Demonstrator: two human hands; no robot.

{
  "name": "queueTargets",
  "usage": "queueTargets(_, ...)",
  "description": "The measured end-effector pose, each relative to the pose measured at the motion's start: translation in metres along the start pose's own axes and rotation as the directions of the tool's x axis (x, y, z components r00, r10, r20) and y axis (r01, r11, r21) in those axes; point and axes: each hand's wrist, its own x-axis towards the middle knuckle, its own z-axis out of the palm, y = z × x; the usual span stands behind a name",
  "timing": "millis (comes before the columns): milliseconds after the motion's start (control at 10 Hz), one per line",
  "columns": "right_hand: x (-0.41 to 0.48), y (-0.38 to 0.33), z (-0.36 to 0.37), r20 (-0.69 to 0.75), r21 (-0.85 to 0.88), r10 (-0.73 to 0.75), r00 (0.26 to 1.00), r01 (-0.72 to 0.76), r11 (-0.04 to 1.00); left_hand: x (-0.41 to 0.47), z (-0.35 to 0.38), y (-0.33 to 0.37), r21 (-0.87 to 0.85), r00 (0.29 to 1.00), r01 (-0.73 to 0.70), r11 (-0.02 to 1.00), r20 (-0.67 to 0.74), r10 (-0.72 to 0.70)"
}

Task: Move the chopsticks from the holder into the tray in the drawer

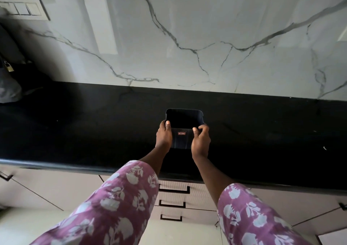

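**Inspector:** State your grip.

**Me:** Both hands hold the holder [181, 141]. My left hand [163, 135] clasps its 9 o'clock side, thumb hooked over the rim. My right hand [201, 139] clasps its 3 o'clock side, thumb on the near wall, fingers curled round the corner.

**Inspector:** Location of the holder?

**Me:** Centre of view, over the black counter [75, 128], mouth facing up toward me. I cannot tell whether it rests on the counter or is raised. A small label [181, 133] shows on the near wall. The inside is too dark to tell what it contains.

**Inspector:** Surroundings?

**Me:** Marble wall [187, 29] at 12 o'clock. Three drawers [173, 186] at 6 o'clock below the counter edge, all closed. A switch plate [22, 9] at 10 o'clock; a padlock [9, 67] at 9 o'clock.
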Motion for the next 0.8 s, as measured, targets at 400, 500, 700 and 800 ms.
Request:
queueTargets(400, -0.003, -0.007, 0.011, 0.017, -0.074, -0.015, 1.0, 0.016, 0.997, 0.012, -0.017, -0.006, -0.002, 1.0, -0.013, 1.0, 0.028, 0.013)
queueTargets(500, -0.003, -0.005, 0.013, 0.039, -0.143, -0.066, 0.997, 0.071, 0.987, 0.012, -0.019, -0.005, 0.007, 0.999, -0.015, 1.0, 0.03, 0.015)
queueTargets(700, 0.019, -0.026, 0.002, 0.01, -0.338, -0.211, 0.977, 0.202, 0.919, 0.019, -0.035, 0.025, 0.099, 0.981, -0.143, 0.985, -0.117, 0.155)
queueTargets(800, 0.044, -0.066, -0.008, 0.158, -0.443, -0.237, 0.959, 0.283, 0.851, 0.028, -0.038, 0.066, 0.143, 0.966, -0.237, 0.961, -0.074, 0.249)
